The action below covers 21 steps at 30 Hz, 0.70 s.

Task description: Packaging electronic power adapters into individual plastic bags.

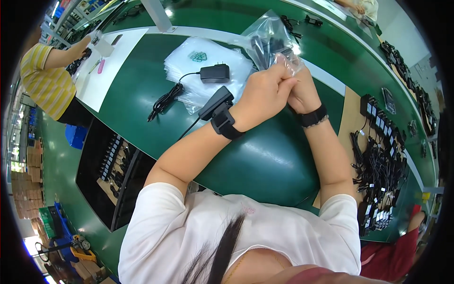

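Out in front of me, both hands are together at the mouth of a clear plastic bag [269, 29]. Inside the bag a dark bundle shows through, blurred by glare; it looks like a black power adapter with its cord. My left hand [266, 94] pinches the bag's edge, fingers closed. Close beside it, my right hand [303, 92] grips the same edge, its fingers partly hidden behind the left. Left of the hands lies a stack of flat clear bags [182, 59]. On that stack rests another black power adapter [214, 74] with its cord [165, 102] coiled and tied.
Many black adapters with bundled cords [376, 156] lie on brown cardboard [347, 111] at my right. A black crate [94, 184] with more adapters stands at lower left. Across the green table runs a pale rail [326, 78]. A person in a yellow striped shirt [47, 80] works at far left.
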Tool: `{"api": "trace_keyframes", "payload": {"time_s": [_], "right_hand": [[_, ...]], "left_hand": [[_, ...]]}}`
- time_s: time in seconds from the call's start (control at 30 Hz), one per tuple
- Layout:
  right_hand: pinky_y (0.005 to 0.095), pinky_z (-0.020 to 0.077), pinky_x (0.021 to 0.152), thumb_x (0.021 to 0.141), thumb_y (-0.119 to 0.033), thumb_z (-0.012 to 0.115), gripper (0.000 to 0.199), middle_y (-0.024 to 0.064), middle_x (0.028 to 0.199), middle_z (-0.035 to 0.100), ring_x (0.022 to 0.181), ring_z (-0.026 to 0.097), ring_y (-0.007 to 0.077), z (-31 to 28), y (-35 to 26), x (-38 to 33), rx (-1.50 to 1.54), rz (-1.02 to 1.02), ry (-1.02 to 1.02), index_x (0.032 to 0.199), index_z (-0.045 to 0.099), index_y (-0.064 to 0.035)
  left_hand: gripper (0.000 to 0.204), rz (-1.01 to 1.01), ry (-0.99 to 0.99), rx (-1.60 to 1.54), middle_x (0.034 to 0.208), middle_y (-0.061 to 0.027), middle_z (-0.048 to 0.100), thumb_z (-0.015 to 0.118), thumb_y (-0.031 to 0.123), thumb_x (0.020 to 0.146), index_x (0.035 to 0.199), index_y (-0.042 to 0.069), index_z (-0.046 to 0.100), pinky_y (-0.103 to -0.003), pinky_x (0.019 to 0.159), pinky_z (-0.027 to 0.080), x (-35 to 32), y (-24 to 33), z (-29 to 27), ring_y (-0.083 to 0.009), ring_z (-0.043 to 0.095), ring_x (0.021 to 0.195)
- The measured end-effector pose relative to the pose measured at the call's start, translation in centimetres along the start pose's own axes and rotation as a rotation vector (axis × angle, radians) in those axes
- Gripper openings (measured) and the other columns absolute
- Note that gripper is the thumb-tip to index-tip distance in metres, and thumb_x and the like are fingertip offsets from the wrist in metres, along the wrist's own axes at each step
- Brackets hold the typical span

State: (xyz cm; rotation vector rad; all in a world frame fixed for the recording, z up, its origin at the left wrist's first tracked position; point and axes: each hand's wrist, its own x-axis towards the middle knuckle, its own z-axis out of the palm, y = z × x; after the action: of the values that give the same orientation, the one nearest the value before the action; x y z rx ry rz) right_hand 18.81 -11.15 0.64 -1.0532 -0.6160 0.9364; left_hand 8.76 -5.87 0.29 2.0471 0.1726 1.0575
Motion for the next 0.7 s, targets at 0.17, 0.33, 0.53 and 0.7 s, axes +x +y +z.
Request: {"api": "trace_keyframes", "payload": {"time_s": [0.17,0.33,0.53,0.7], "right_hand": [[0.0223,0.0442,0.064,0.083,-0.007,0.06,0.028,0.0024,0.092,0.056,0.077,0.052,0.0095,0.1,-1.0,2.4,-0.258,-0.688,0.131,0.107,0.047,-0.0036],[0.0209,0.0423,0.07,0.086,-0.009,0.056,0.039,0.0045,0.095,0.055,0.082,0.05,0.0087,-0.2,-0.5,2.4,-0.434,-0.509,0.004,0.119,0.041,0.0044],[0.0243,0.0426,0.074,0.085,-0.01,0.057,0.04,0.0056,0.097,0.055,0.083,0.051,0.0108,0.8,0.4,2.3,-0.491,-0.514,-0.176,0.119,0.041,0.0052],[0.0286,0.0429,0.073,0.088,-0.016,0.052,0.031,0.0094,0.095,0.057,0.081,0.053,0.0159,3.3,2.6,2.0,-0.487,-0.693,0.032,0.112,0.047,0.0021]], "left_hand": [[0.014,0.025,-0.002,0.013,0.064,-0.0113,0.061,0.062,0.011,0.081,0.08,0.001,0.052,-0.026,0.05,0.044,1.1,1.2,-0.1,-0.0206,0.059,0.053],[0.053,0.307,0.379,0.459,0.082,-0.0125,0.055,0.076,0.037,0.062,0.095,0.003,0.053,-0.038,0.073,0.042,5.2,-1.6,-4.9,-0.0298,0.051,0.078],[0.057,-0.551,-0.185,-0.813,0.101,-0.0066,0.059,0.039,0.048,0.091,0.112,-0.003,0.052,-0.026,0.081,0.042,6.7,-5.3,-7.5,-0.0097,0.053,0.091],[0.049,-0.289,0.257,-0.351,0.092,-0.0133,0.057,0.034,0.043,0.094,0.103,-0.004,0.048,-0.031,0.076,0.041,1.5,-5.5,-1.7,-0.0227,0.052,0.082]]}}
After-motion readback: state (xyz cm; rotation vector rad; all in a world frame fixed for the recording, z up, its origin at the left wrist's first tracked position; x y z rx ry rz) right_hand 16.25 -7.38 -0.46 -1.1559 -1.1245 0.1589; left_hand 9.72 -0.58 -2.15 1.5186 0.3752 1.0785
